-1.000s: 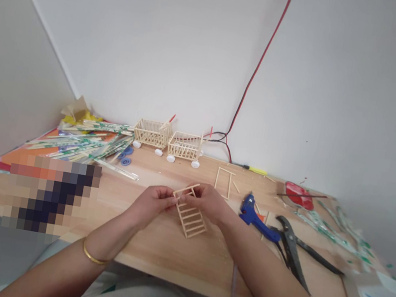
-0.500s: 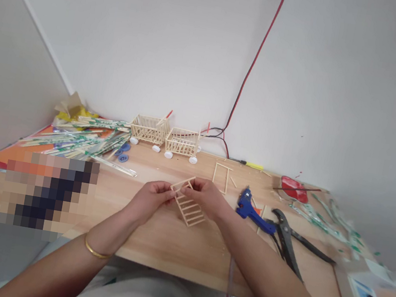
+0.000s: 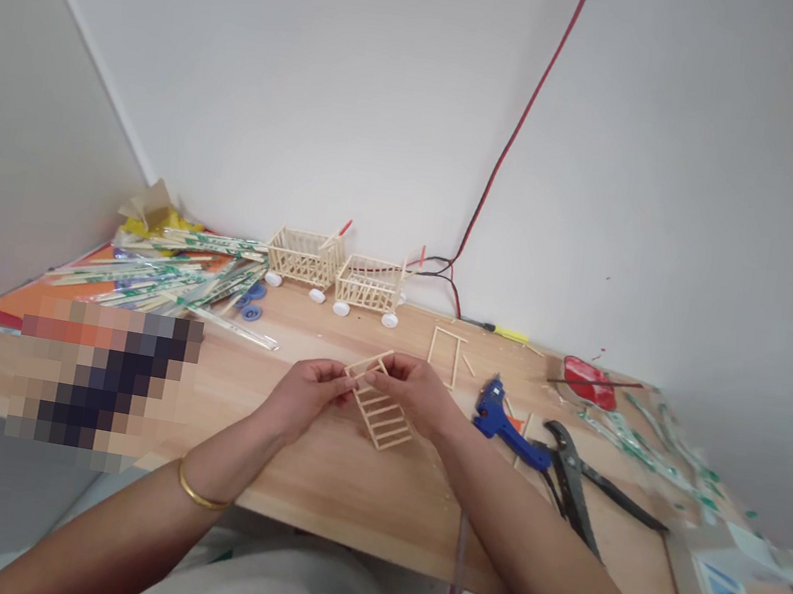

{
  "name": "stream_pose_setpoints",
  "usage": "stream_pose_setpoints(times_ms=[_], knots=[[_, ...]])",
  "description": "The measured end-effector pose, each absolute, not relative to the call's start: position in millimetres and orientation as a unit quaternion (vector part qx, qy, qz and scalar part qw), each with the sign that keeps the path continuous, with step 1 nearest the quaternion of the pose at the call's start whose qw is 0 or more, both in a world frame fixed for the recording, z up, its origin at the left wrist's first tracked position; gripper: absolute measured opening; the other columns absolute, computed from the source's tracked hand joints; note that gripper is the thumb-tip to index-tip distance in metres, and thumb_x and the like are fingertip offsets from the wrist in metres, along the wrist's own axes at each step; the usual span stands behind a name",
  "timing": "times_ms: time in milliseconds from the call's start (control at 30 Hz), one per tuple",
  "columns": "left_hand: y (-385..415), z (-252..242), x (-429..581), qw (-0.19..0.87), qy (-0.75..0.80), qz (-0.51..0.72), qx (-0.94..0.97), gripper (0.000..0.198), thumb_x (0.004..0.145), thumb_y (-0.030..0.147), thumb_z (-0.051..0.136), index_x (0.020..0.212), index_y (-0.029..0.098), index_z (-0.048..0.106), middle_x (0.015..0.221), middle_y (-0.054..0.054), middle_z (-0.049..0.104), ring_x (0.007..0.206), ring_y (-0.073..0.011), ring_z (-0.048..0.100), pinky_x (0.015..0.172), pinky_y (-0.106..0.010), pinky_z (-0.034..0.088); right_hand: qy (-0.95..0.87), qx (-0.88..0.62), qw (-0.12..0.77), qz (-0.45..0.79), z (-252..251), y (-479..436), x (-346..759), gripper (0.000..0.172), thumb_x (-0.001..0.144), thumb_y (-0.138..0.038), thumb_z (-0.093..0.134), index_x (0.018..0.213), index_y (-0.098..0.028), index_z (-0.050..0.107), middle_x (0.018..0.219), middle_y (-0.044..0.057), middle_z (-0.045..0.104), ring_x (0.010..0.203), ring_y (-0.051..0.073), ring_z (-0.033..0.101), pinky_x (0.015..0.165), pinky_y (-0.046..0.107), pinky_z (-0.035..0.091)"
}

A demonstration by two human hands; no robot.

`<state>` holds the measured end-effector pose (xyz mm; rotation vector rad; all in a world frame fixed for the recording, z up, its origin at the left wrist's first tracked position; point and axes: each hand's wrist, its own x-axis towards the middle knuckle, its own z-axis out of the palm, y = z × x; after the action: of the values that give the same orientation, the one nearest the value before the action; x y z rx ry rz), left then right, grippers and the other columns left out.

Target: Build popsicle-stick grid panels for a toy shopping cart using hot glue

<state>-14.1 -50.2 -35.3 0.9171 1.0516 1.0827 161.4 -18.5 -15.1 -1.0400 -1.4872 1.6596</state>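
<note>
Between my two hands is a small wooden stick frame (image 3: 383, 419) with several crossbars, like a little ladder, tilted above the table. My left hand (image 3: 311, 394) pinches its left edge near the upper corner. The fingers of my right hand (image 3: 415, 391) close on the upper right part, hiding some of the bars there. Just beyond my right hand lies a plain rectangular stick frame (image 3: 458, 358). To the right rests a blue glue gun (image 3: 497, 420), its nozzle pointing away from me.
Two stick carts with white wheels, one on the left (image 3: 304, 258) and one on the right (image 3: 369, 284), stand by the wall. Wrapped chopsticks (image 3: 164, 273) and blue discs (image 3: 252, 312) lie left. Black-handled pliers (image 3: 572, 473), a red item (image 3: 589, 383) and wrappers (image 3: 652, 446) lie right.
Both hands keep their hold on the ladder-like frame, which has barely moved. The whole view has shifted slightly; objects on the table stay where they were.
</note>
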Motion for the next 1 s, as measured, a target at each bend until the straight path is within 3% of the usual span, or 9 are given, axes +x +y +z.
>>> stream_pose_setpoints(times_ms=[133,300,433,533,667,1000], knots=[[-50.1,-35.0,-13.9,0.634,0.462,0.472,0.401,0.024,0.061,0.033,0.076,0.065,0.013,0.065,0.059,0.002,0.060,0.056,-0.0081,0.049,0.058,-0.020,0.037,-0.563,-0.383,0.319,0.659,-10.6,-18.5,165.4,0.029,0.066,-0.037,0.074,0.085,-0.016,0.067,0.078,0.002,0.067,0.068,0.013,0.060,0.067,0.027,0.044],[-51.5,-34.3,-13.3,0.641,0.449,0.469,0.409,0.021,0.064,0.032,0.074,0.067,0.013,0.066,0.060,0.001,0.061,0.058,-0.0086,0.050,0.059,-0.020,0.038,-0.562,-0.337,0.282,0.701,-7.9,-13.0,171.4,0.040,0.056,-0.031,0.082,0.089,-0.017,0.066,0.080,0.001,0.066,0.074,0.014,0.060,0.072,0.029,0.044],[-53.3,-32.0,-13.2,0.635,0.450,0.466,0.421,0.019,0.065,0.030,0.074,0.068,0.013,0.066,0.061,0.002,0.060,0.058,-0.0084,0.050,0.059,-0.020,0.038,-0.502,-0.315,0.328,0.736,-8.6,-10.9,170.0,0.039,0.057,-0.039,0.081,0.081,-0.017,0.060,0.071,-0.002,0.061,0.064,0.011,0.055,0.063,0.025,0.042],[-53.7,-30.7,-13.8,0.628,0.462,0.461,0.424,0.020,0.064,0.031,0.074,0.066,0.013,0.065,0.060,0.001,0.060,0.057,-0.0085,0.050,0.058,-0.020,0.037,-0.527,-0.324,0.360,0.698,-6.5,-10.4,170.0,0.038,0.060,-0.042,0.079,0.081,-0.018,0.059,0.070,-0.003,0.058,0.062,0.010,0.052,0.060,0.023,0.039],[-53.6,-29.6,-14.4,0.626,0.467,0.462,0.420,0.020,0.064,0.031,0.073,0.067,0.013,0.065,0.060,0.001,0.060,0.057,-0.0093,0.051,0.060,-0.021,0.039,-0.599,-0.381,0.325,0.625,1.5,-9.5,174.6,0.033,0.071,-0.048,0.067,0.076,-0.016,0.061,0.068,-0.002,0.057,0.064,0.010,0.049,0.064,0.025,0.038],[-57.0,-24.6,-14.0,0.609,0.471,0.456,0.446,0.019,0.066,0.032,0.072,0.066,0.014,0.064,0.060,0.001,0.060,0.057,-0.0104,0.051,0.058,-0.022,0.040,-0.655,-0.385,0.306,0.574,1.5,-10.1,179.3,0.025,0.074,-0.041,0.064,0.076,-0.017,0.064,0.068,-0.002,0.060,0.062,0.011,0.051,0.062,0.025,0.039]])
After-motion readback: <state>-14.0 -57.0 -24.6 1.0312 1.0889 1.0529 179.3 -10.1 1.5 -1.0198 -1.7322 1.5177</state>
